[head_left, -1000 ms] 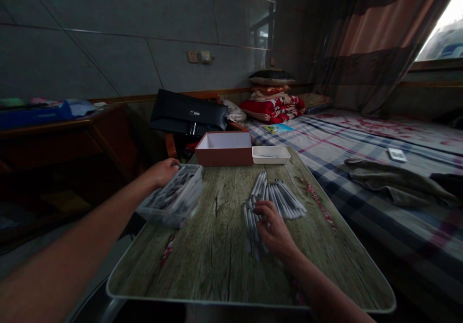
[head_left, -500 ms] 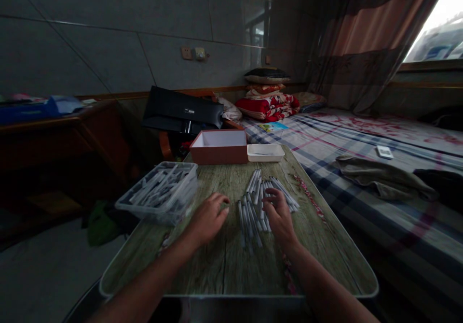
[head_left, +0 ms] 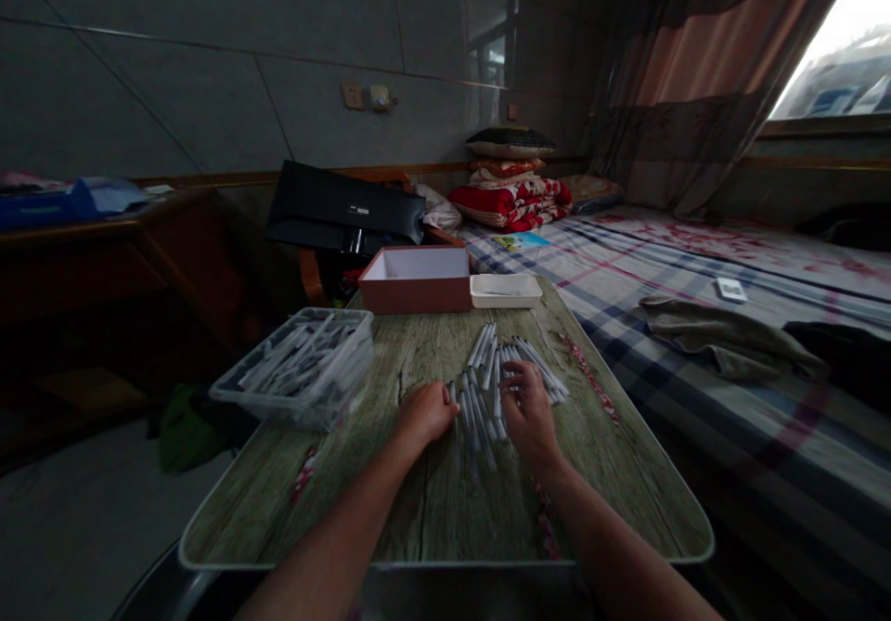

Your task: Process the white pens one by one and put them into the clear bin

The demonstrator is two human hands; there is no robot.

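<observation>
Slim pale pens with dark ends lie in a loose, fanned pile on the wood-grain table. At the pile's left edge, my left hand is closed, thumb and fingers pinched at the end of one pen. My right hand rests over the right part of the pile, fingers bent and thumb apart from them; the pens under it are partly hidden. To the left stands a clear plastic bin full of similar pale pieces.
A brown box with a white inside and a small white tray stand at the table's far edge. Behind them leans a black monitor. A bed with a plaid sheet runs along the right side.
My left hand has moved right to the pile's left edge and its fingers have closed. My right hand stays over the pens, fingers slightly more bent. The view has shifted slightly.
</observation>
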